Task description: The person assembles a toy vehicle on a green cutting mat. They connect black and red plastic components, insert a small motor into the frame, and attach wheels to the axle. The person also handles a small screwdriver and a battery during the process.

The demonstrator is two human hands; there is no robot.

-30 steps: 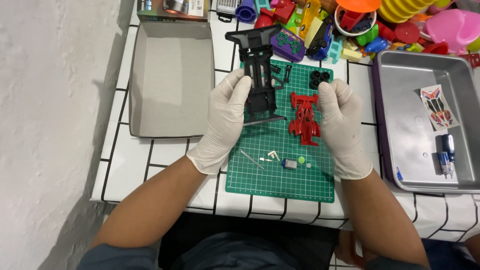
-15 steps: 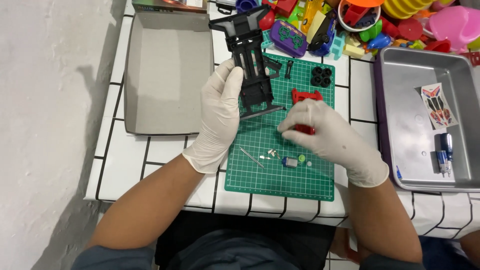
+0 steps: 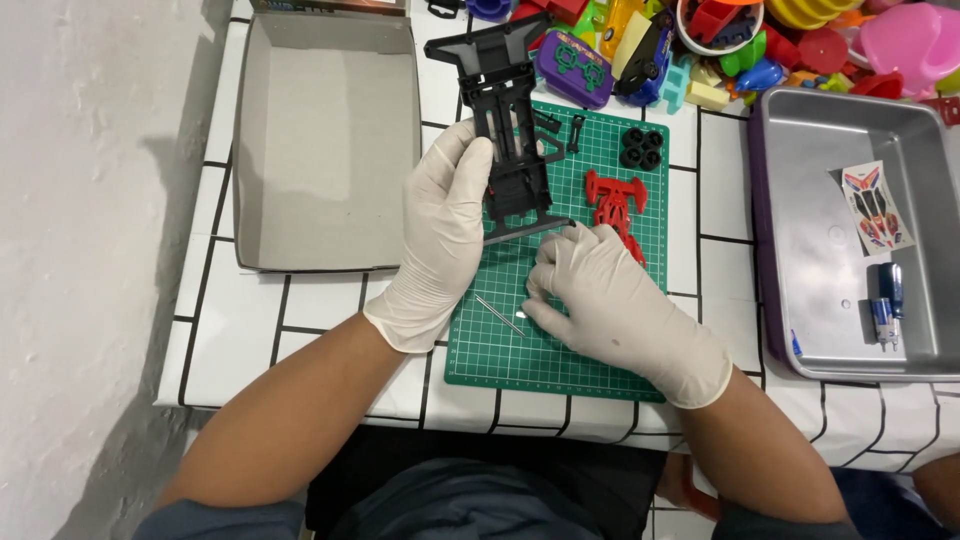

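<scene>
Your left-hand fingers (image 3: 470, 165) are curled around the side of the black toy-car chassis (image 3: 505, 150), clamping it so it stands tilted off the green cutting mat (image 3: 500, 345), underside open to you, likely for fitting parts. Your right-hand fingertips (image 3: 540, 290) are bunched together and pressed down on the mat, seemingly pinching at something small; what they hold, if anything, is hidden. A thin metal rod (image 3: 498, 314) lies just beside them. The red car body (image 3: 615, 205) rests behind your right hand (image 3: 610, 310), near four black wheels (image 3: 642, 148). A metal tray (image 3: 800, 300) sits well apart.
</scene>
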